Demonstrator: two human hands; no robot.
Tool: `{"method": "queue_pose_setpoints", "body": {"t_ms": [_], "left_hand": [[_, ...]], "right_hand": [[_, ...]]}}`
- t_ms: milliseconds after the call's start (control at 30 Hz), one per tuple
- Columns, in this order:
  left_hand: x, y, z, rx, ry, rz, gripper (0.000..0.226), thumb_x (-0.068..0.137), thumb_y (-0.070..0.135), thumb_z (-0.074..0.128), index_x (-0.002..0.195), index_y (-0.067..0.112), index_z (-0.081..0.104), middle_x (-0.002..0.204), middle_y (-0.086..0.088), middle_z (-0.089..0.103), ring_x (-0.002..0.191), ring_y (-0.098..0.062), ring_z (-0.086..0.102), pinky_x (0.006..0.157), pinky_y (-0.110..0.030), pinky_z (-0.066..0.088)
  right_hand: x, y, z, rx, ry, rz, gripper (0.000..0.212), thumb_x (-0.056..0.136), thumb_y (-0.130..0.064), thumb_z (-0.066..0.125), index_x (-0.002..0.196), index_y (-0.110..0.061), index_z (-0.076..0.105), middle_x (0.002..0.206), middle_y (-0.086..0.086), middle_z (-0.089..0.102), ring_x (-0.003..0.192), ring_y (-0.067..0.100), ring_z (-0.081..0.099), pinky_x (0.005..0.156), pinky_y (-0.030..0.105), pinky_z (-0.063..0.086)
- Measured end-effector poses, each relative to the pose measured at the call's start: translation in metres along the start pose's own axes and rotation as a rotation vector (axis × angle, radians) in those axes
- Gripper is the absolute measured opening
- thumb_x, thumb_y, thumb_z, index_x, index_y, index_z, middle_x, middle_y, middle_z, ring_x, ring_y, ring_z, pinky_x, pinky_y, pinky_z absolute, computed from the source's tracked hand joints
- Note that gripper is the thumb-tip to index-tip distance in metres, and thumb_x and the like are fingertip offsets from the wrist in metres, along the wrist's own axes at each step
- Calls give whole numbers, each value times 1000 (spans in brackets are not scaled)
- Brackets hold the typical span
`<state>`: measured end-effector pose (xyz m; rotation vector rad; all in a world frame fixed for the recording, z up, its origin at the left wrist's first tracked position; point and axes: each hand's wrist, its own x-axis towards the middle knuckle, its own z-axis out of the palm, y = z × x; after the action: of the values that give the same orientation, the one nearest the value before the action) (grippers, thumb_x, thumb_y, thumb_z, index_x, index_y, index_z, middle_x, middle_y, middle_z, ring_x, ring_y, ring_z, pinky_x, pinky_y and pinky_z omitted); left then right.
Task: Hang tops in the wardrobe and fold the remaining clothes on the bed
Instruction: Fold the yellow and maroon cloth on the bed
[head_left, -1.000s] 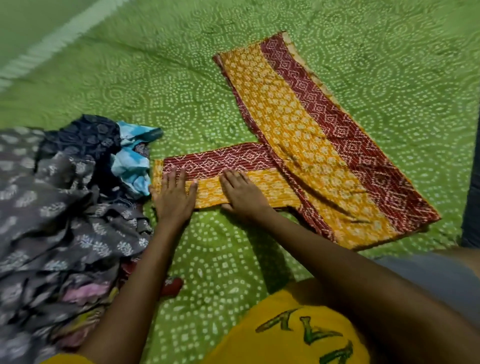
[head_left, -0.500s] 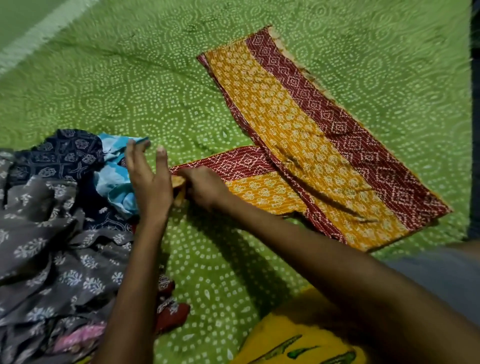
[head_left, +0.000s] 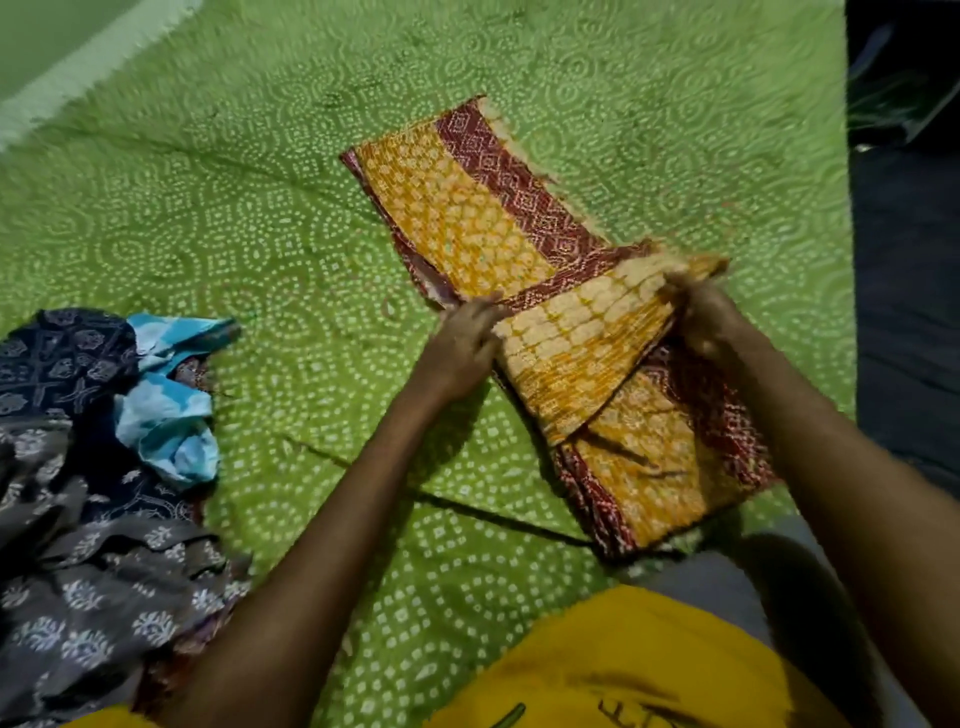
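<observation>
Right hand motion-blurred – finger positions unreadable, grip on raised fold of yellow-and-maroon cloth unclear. Left hand fingertips hidden behind same fold. Cloth portion under fold, toward 5 o'clock, covered. Clothes pile at 8 o'clock cut off by left and bottom edges – lower garments buried, types indistinguishable. Yellow shirt cut by bottom edge, print only partly visible. Dark area at 2 o'clock too dim to identify. Bed runs past top and left edges.

yellow-maroon printed garment | partly folded, flap lifted | on green bedspread
</observation>
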<state>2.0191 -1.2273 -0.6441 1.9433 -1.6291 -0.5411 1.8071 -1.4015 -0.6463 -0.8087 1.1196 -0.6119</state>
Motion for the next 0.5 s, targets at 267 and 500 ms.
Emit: {"method": "queue_pose_setpoints", "body": {"t_ms": [267, 500], "left_hand": [[9, -10, 49, 216, -136, -81, 62, 91, 56, 24, 148, 29, 23, 159, 1, 9, 145, -17, 7, 117, -46, -4], [21, -15, 39, -15, 88, -214, 48, 100, 41, 36, 144, 26, 30, 152, -2, 29, 141, -22, 17, 117, -49, 5]], "right_hand": [[-20, 21, 6, 27, 318, -80, 32, 87, -6, 62, 115, -3, 46, 95, 5, 59, 77, 13, 58, 58, 19, 51], [-97, 85, 53, -252, 154, 186, 76, 80, -19, 73, 141, -9, 28, 130, 14, 47, 105, 28, 58, 83, 41, 55]]}}
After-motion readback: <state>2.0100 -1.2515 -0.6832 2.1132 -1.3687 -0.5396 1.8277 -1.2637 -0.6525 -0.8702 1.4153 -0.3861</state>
